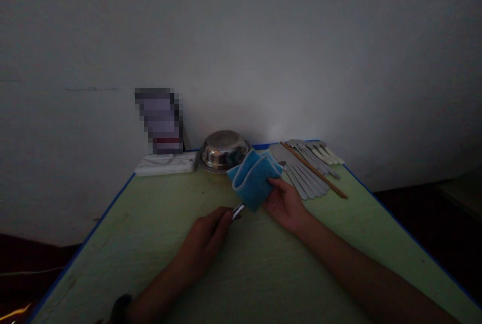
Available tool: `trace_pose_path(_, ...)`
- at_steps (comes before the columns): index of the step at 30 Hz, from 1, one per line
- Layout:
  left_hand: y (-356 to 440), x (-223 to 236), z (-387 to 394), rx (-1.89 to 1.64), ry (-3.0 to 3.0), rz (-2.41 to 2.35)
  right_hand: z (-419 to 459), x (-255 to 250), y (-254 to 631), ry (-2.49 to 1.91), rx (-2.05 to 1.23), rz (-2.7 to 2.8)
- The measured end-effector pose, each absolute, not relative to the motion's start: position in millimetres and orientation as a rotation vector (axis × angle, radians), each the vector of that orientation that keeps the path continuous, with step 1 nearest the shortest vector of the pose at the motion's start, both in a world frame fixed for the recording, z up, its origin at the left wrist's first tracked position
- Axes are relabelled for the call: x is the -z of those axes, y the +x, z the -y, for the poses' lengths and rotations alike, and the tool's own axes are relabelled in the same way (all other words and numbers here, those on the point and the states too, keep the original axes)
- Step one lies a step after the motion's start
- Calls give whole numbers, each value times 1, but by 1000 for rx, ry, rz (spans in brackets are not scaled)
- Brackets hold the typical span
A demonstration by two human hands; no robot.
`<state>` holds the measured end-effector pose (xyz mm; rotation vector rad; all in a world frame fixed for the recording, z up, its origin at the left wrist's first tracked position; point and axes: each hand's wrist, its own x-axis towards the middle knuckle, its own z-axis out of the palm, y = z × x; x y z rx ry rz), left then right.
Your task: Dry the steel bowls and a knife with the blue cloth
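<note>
My left hand [211, 231] is closed on a shiny metal handle [238, 210], whose far end disappears under a blue cloth [253, 183]. What kind of utensil it belongs to is hidden by the cloth. My right hand [285, 203] grips the folded cloth from the right side, thumb on top, around the covered part of the utensil. Both hands are held over the middle of the table. Just beyond the right hand, several metal spoons [307, 183] lie fanned out on the tabletop.
An upturned steel bowl [225, 149] stands near the wall. Left of it are a white power strip [165, 164] and a pixelated upright object [160, 120]. Wooden chopsticks [314, 169] and pale-handled utensils [327, 153] lie at the right back of the blue-edged green table [150, 233].
</note>
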<state>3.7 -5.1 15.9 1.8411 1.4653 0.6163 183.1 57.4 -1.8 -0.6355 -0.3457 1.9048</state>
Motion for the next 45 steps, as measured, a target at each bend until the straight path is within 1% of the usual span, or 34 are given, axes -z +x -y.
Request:
trace_pose_path(6, 4, -17, 6, -603, 1857, -1454, -62, 5, 181, -677, -1789, 335)
trace_pose_path(14, 3, -13, 5, -576, 1894, -1437, -76, 8, 191, -800, -1451, 324)
trace_pose_path(19, 2, -12, 5, -564, 1892, -1407, -62, 10, 182, -903, -1414, 443)
trace_pose_path(22, 2, -12, 5, -547, 1895, -1423, -51, 11, 176, -987, -1432, 551)
trace_pose_path(27, 3, -13, 5, -578, 1893, -1412, -41, 13, 173, -1222, -1281, 934)
trace_pose_path(30, 4, -13, 5, -599, 1895, -1414, -37, 11, 172, -1265, -1237, 1102)
trace_pose_path(33, 4, -12, 5, -600, 1898, -1409, -37, 8, 172, -1249, -1226, 1016)
trace_pose_path(38, 3, -13, 6, -564, 1930, -1414, -51, 7, 181, -1173, -1250, 682)
trace_pose_path(42, 2, -13, 8, -540, 1959, -1417, -64, 11, 189, -1137, -1206, 609)
trace_pose_path(45, 1, -12, 8, -559, 1973, -1415, -64, 16, 190, -1133, -1190, 667)
